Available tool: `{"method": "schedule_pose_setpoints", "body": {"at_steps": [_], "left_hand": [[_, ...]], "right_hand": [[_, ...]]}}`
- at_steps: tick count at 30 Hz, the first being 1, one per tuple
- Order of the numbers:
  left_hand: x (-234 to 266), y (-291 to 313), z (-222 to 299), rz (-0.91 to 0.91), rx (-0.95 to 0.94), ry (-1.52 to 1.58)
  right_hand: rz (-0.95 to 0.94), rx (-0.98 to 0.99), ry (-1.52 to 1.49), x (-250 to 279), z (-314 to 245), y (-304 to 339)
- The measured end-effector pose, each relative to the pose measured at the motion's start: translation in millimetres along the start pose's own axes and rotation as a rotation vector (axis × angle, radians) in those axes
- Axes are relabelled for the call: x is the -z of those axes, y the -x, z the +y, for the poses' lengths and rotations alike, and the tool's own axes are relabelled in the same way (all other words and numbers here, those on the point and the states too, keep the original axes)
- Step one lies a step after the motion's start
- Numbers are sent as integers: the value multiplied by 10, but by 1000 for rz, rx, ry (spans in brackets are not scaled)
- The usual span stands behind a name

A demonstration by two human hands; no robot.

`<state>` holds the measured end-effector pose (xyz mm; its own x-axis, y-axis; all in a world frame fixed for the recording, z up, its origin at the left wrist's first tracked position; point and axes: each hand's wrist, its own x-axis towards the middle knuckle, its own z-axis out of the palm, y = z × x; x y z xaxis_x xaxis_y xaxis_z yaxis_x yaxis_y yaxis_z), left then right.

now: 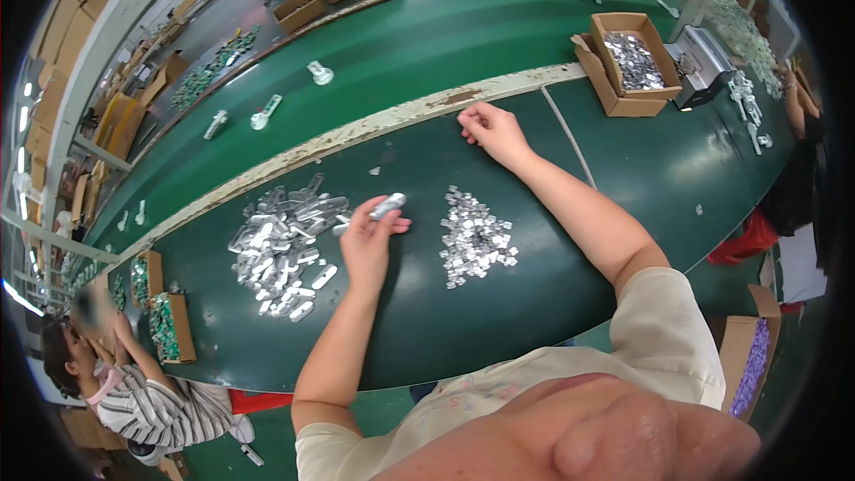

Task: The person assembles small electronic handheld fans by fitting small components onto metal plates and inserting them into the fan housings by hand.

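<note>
My left hand [367,245] is closed around a small oblong silvery plastic piece [388,206], holding it up above the dark green table. Beside that hand, on its left, lies a loose pile of clear and silvery oblong pieces [283,245]. A second pile, of tiny shiny square bits [476,236], lies to the right of my left hand. My right hand [495,134] is by the worn white ledge, its fingers curled together. Whether anything small sits between those fingertips cannot be made out.
Beyond the white ledge [374,132] runs a green conveyor belt [392,62] with several white parts [320,73]. At the right stand a cardboard box of silvery bits [634,62] and a metal device [700,67]. A co-worker [151,392] sits at the left near boxes of green parts [169,328].
</note>
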<state>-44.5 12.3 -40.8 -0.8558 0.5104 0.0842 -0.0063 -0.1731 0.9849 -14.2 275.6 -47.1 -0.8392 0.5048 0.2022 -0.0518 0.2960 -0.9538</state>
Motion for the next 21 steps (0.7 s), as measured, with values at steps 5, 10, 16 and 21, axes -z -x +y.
{"method": "schedule_pose_setpoints", "body": {"at_steps": [5, 10, 16, 21], "left_hand": [[45, 18, 64, 76, 2, -49], [-114, 105, 71, 10, 34, -96], [-119, 72, -16, -75, 78, -100], [-102, 38, -31, -65, 55, 10]], "right_hand": [[-4, 29, 17, -77, -23, -26], [-6, 37, 16, -75, -7, -18], [-18, 42, 85, -77, 46, -19], [-10, 63, 118, -18, 66, -48]]}}
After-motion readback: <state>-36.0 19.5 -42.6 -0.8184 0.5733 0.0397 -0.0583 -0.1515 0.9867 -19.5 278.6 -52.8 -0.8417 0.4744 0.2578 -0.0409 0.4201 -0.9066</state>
